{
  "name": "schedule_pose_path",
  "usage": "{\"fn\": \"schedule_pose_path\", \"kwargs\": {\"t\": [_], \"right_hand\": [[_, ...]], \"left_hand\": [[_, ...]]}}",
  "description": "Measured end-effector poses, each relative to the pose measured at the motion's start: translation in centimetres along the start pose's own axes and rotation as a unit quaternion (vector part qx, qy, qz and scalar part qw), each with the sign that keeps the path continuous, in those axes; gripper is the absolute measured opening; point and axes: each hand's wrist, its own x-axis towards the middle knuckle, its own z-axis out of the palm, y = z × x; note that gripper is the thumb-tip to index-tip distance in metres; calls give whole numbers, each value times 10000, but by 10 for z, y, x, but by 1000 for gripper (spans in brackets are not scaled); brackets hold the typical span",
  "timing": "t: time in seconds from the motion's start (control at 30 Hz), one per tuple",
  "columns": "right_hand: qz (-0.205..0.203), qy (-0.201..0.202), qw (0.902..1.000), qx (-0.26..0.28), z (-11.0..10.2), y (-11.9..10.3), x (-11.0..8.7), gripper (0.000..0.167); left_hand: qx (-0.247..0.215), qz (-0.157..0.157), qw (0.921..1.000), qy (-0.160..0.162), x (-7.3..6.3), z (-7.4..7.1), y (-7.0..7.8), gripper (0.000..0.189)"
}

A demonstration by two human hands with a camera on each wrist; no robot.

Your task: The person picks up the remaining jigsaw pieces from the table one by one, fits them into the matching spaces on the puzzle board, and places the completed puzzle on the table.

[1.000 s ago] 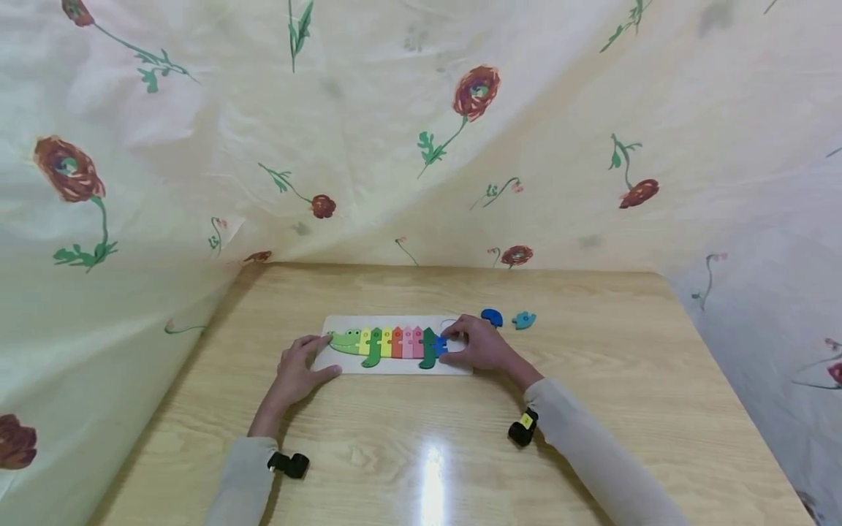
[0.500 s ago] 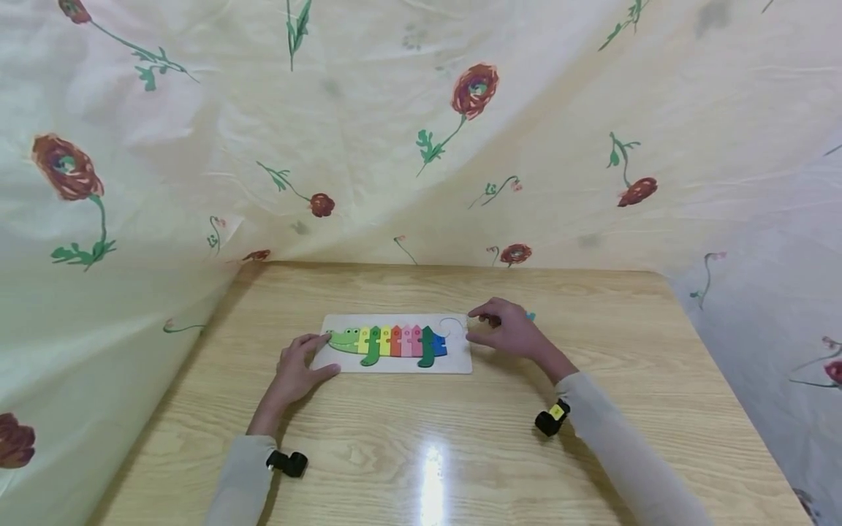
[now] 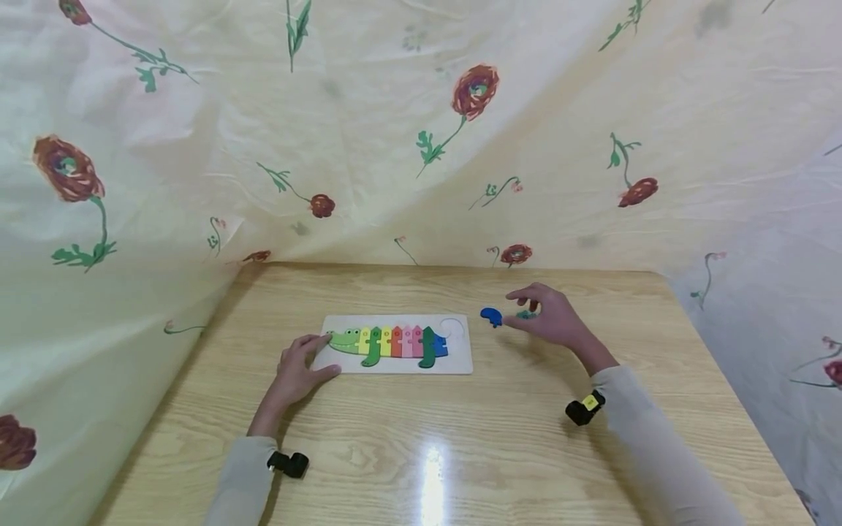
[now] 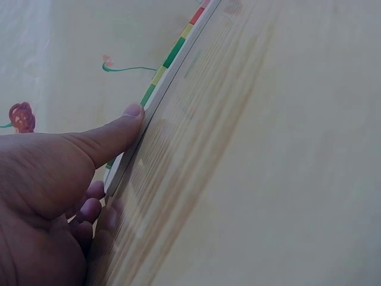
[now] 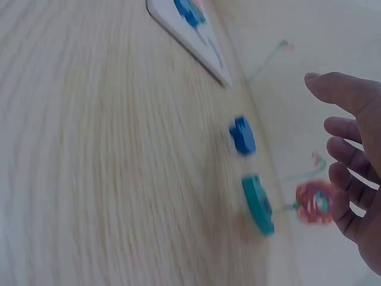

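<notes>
A white puzzle board (image 3: 342, 367) lies on the table with a colourful crocodile of interlocking pieces (image 3: 397, 342) on it; a blue piece (image 3: 439, 345) sits at its rear, before a drawn tail outline. My left hand (image 3: 299, 372) holds the board's left end, thumb at the near edge, as the left wrist view also shows at the board's edge (image 4: 143, 128). My right hand (image 3: 549, 319) hovers above the teal puzzle piece (image 5: 258, 204), fingers bent and holding nothing. Just left of that thumb is a loose blue puzzle piece (image 3: 490, 316). The right hand partly covers the teal one.
The wooden table (image 3: 368, 453) stretches around the board. A flower-patterned cloth (image 3: 368, 146) hangs behind and along both sides. Each wrist wears a small black camera (image 3: 289, 464).
My right hand has left the blue rear piece on the board and moved right, past the loose blue piece, to over the teal piece. The left hand stays where it was.
</notes>
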Motion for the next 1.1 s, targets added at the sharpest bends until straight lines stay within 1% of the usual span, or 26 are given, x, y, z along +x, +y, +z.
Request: {"fn": "schedule_pose_path", "kwargs": {"t": [0.13, 0.23, 0.43, 0.5, 0.73, 0.9, 1.1], "right_hand": [[154, 59, 9998, -100, -8, 15, -3, 50], [311, 39, 9995, -45, -11, 24, -6, 52], [667, -34, 9977, 117, -9, 36, -10, 58], [761, -76, 9971, 52, -7, 39, -11, 61], [882, -104, 9959, -173, -2, 51, -15, 69], [985, -265, 9944, -280, 2, 60, -18, 73], [962, -249, 9947, -260, 8, 62, -19, 73]], "left_hand": [[-30, 49, 10000, 14, 0, 1, -1, 77], [-53, 77, 10000, 12, 0, 1, -1, 77], [-35, 66, 10000, 36, 0, 1, -1, 77], [-37, 49, 10000, 50, 0, 1, 0, 76], [4, -18, 10000, 74, -1, 1, 0, 76], [41, -13, 10000, 75, -1, 2, -2, 76], [53, 58, 9999, 81, -1, 1, -2, 76]]}}
